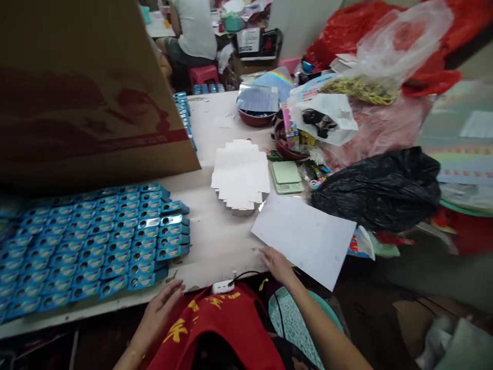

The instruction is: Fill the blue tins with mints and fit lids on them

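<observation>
My right hand (276, 263) rests at the table's front edge with its fingers on the near corner of a white sheet (304, 237) that hangs partly over the edge. My left hand (160, 307) is open, fingers stretched flat, hovering just off the table's front edge near a small white box with a cable (223, 286). A fanned stack of white cards (241, 174) lies in the middle of the table. Rows of small blue packaged items (92, 245) cover the left of the table.
A big brown cardboard panel (84, 87) leans at the back left. A green scale (286, 176), red bowls (254, 118), a black bag (379, 187) and clear and red bags (385, 46) crowd the right. Another person (192, 31) sits far behind. Red cloth (223, 329) covers my lap.
</observation>
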`<state>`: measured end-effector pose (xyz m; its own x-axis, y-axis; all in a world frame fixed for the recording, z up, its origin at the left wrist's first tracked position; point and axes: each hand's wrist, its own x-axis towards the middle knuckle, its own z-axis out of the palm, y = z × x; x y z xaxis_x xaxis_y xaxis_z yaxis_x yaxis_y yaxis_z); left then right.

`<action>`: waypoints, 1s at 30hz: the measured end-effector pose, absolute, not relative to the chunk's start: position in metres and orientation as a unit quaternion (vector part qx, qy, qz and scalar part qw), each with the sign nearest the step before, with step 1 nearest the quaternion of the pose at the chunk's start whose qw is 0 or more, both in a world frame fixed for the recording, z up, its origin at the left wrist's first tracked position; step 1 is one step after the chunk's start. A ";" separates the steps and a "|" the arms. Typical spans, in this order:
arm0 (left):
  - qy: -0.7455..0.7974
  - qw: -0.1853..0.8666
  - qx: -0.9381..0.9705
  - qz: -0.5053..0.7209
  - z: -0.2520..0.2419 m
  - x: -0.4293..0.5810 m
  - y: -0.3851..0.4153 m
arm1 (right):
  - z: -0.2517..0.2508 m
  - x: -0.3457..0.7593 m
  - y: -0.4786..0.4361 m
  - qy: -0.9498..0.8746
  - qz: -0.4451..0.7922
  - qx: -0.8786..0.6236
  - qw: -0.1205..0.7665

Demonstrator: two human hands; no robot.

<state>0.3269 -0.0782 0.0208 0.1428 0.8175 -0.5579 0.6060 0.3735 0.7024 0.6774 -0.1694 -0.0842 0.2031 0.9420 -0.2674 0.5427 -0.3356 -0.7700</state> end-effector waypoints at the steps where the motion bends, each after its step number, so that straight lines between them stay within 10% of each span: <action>1: 0.628 0.554 0.537 0.102 0.019 0.327 -0.080 | -0.085 0.661 -0.165 -0.524 0.422 -0.700 0.241; 8: 0.544 0.610 0.574 0.050 0.006 0.318 -0.075 | -0.081 0.620 -0.162 -0.470 0.574 -0.653 0.150; 30: 0.133 0.192 0.972 0.023 -0.145 0.298 -0.032 | -0.323 0.378 -0.233 0.126 0.506 -0.727 0.446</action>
<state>0.2984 -0.0321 -0.1449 0.9635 0.2675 -0.0058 0.2495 -0.8906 0.3803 0.3784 -0.2335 -0.3226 0.4558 0.2687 -0.8486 -0.6345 -0.5705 -0.5215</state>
